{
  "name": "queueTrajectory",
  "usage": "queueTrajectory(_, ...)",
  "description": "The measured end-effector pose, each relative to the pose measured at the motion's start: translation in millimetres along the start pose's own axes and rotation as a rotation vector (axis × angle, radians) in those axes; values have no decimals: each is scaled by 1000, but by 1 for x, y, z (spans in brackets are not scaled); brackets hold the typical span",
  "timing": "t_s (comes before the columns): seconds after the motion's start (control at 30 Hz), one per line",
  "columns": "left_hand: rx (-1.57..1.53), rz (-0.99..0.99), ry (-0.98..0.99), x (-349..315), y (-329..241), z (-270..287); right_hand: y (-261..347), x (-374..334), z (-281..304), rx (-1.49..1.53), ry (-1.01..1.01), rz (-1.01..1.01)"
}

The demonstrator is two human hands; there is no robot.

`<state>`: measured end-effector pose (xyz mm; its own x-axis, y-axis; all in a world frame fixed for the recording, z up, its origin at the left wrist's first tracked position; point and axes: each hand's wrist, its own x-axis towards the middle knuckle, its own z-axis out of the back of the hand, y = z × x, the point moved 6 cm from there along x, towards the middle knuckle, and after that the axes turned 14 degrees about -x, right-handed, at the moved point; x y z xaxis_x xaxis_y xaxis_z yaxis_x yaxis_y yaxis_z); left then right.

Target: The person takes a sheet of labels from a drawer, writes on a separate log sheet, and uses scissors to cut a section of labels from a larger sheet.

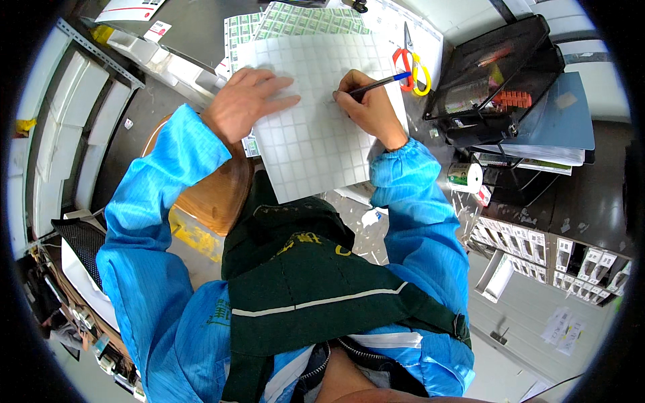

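Observation:
A large whitish sheet point(316, 148) with a faint grid lies on the desk, its near edge hanging toward my lap. My left hand point(245, 101) rests on the sheet's left side, fingers stretched out and holding nothing. In my right hand point(369, 107) is a black pen point(373, 85) with a blue end, pinched between thumb and fingers over the sheet's right half. The pen's tip is hidden by my fingers. Beneath the sheet's far edge lie green-and-white printed label sheets point(306, 21).
Scissors point(411, 64) with red and yellow handles lie right of the sheet. Beyond them stand a black mesh tray point(497, 67), a blue folder point(564, 114) and a white roll point(465, 177). A round wooden stool point(213, 195) is below left. White bins point(74, 94) line the left side.

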<state>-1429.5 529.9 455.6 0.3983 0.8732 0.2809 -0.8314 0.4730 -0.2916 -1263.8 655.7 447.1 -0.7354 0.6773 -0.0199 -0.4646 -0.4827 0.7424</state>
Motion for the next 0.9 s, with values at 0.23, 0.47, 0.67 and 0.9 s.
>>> queueTrajectory(0.23,1,24,40,-1,1,-3,-1,-3,-1,34,-4,48)
queueTrajectory(0.47,2,6,32,0,1,-4,-2,-7,-2,-8,-60,92)
queueTrajectory(0.67,-10,26,24,0,1,-3,-1,-8,-2,38,-32,32)
queueTrajectory(0.9,7,29,39,0,2,-4,-5,-7,0,16,-36,18)
